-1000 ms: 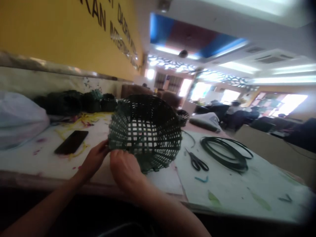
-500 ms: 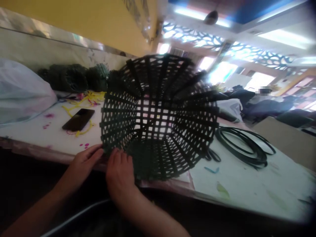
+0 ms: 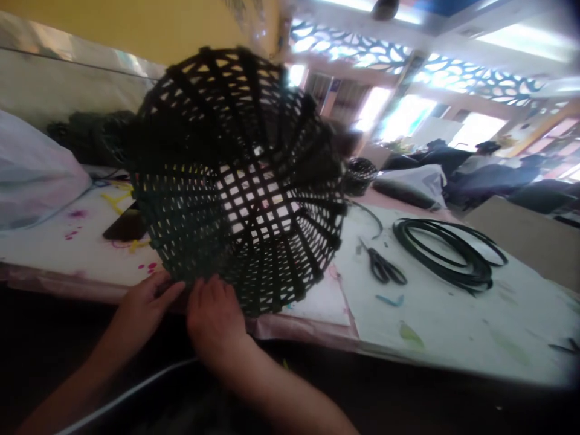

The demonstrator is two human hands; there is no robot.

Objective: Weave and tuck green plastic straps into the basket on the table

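A large dark green woven basket (image 3: 190,241) stands tilted on its side at the table's front edge, its open mouth facing me. The lattice base shows through the mouth. My left hand (image 3: 147,299) pinches the basket's lower left rim between thumb and fingers. Just right of it, my right hand (image 3: 217,311) is closed over the same rim, fingers curled inward. The fingertips of both hands are partly hidden. To the right of the basket lie black-handled scissors (image 3: 383,267) and a small blue strip (image 3: 390,300).
Coiled dark green strapping (image 3: 446,257) lies on the table's right part. A phone (image 3: 124,223) and yellow strips (image 3: 113,202) sit behind the basket on the left, beside a white plastic bag (image 3: 36,169). A smaller basket (image 3: 360,175) stands farther back. People appear in the background.
The basket has turned and shifted left and up, uncovering the scissors and the smaller basket behind. Both hands stay at its lower rim, moving slightly left.
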